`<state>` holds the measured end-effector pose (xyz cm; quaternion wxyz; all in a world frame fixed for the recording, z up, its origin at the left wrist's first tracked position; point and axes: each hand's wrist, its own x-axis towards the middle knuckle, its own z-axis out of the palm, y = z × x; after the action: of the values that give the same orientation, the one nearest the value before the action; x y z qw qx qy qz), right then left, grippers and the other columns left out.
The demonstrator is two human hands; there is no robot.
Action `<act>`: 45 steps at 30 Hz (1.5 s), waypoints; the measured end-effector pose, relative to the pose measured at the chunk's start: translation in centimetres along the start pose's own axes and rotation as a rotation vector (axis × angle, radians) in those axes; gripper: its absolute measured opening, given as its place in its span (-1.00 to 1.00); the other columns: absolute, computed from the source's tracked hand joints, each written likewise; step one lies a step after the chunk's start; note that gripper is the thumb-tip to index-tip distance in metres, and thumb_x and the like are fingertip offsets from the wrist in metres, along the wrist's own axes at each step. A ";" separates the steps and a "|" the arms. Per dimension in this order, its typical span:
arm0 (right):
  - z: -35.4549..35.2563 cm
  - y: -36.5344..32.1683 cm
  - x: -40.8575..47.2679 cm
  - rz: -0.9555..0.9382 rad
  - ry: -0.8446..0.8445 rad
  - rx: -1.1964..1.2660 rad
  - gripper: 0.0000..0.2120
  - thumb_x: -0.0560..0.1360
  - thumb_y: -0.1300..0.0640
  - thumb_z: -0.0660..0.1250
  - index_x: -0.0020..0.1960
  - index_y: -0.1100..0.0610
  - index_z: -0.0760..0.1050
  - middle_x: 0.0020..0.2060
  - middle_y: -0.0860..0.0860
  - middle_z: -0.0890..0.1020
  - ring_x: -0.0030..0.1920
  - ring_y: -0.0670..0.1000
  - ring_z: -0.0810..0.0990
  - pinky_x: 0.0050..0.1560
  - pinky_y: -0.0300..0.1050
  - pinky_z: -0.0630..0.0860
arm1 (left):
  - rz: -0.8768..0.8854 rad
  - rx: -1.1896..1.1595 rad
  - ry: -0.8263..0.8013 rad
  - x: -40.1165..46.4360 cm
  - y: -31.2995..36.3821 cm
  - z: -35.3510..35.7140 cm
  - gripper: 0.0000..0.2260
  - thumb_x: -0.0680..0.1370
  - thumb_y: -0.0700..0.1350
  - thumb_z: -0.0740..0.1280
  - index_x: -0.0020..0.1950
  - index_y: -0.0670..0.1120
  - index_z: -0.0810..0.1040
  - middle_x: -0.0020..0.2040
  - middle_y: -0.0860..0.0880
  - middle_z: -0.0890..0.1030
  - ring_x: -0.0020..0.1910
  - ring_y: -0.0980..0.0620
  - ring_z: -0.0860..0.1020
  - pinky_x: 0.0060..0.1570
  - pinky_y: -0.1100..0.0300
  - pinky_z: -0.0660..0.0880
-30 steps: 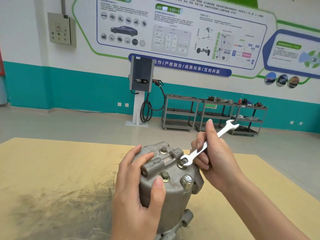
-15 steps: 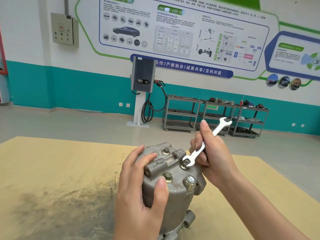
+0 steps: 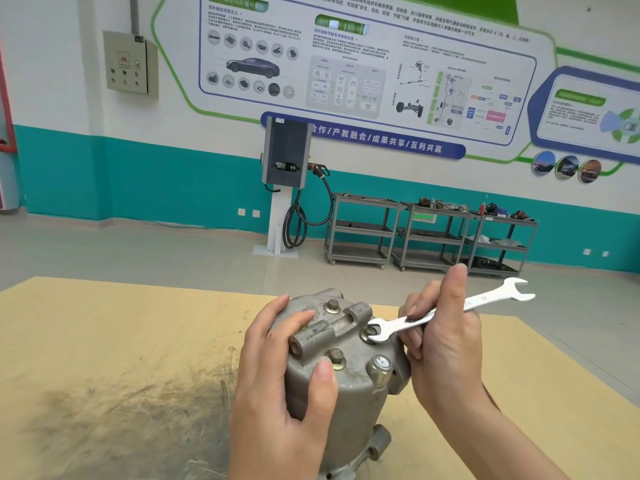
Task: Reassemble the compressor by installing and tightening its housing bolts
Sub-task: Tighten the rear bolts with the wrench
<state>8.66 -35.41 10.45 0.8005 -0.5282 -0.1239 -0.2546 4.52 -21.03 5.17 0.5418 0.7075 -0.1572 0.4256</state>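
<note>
A grey metal compressor stands upright on the yellowish table. My left hand grips its left side, thumb on the front and fingers over the top edge. My right hand holds a silver open-end wrench by its shaft. The wrench's near jaw sits around a housing bolt on the right of the top face. Two more bolts show on top, one at the back and one at the front. A larger hex fitting stands at the front right.
A dark scuffed smear marks the table left of the compressor. Past the table's far edge lie grey floor, a charging post with a cable and grey tool carts along the teal wall.
The wrench handle has swung to the right and lower, with its jaw staying on the same bolt. My left hand keeps its grip on the compressor.
</note>
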 end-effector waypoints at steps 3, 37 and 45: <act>-0.2 0.0 -0.1 -0.007 0.004 0.011 -0.47 0.34 -0.34 0.22 -0.54 0.08 0.40 -0.67 0.02 0.27 -0.65 -0.06 0.22 -0.59 -0.30 0.25 | 0.006 0.004 0.001 0.0 -0.1 0.0 -0.69 0.45 0.14 0.18 0.18 0.25 0.45 0.36 0.17 0.40 0.35 0.22 0.37 0.16 0.56 0.23; 1.6 -3.0 -3.1 -0.892 -0.276 -1.088 -0.57 0.59 0.00 0.19 -0.43 0.08 0.26 -0.59 -0.09 0.27 -0.60 0.01 0.28 -0.61 -0.14 0.28 | -0.031 -0.023 -0.015 -0.2 0.0 -0.1 -0.67 0.48 0.15 0.18 0.23 0.25 0.46 0.39 0.18 0.36 0.39 0.19 0.34 0.18 0.55 0.22; 4.2 -4.2 -3.6 -0.786 -0.313 -1.602 -0.59 0.58 -0.15 0.08 -0.35 0.03 0.20 -0.59 0.01 0.38 -0.55 0.15 0.38 -0.51 -0.23 0.12 | -0.064 -0.043 -0.037 -0.2 0.1 -0.1 -0.69 0.50 0.16 0.17 0.24 0.27 0.42 0.39 0.25 0.33 0.42 0.20 0.29 0.22 0.53 0.21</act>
<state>3.68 -31.88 13.79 0.0226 -0.8752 -0.1886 -0.4450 4.23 -21.00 5.10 0.5670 0.7083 -0.1536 0.3915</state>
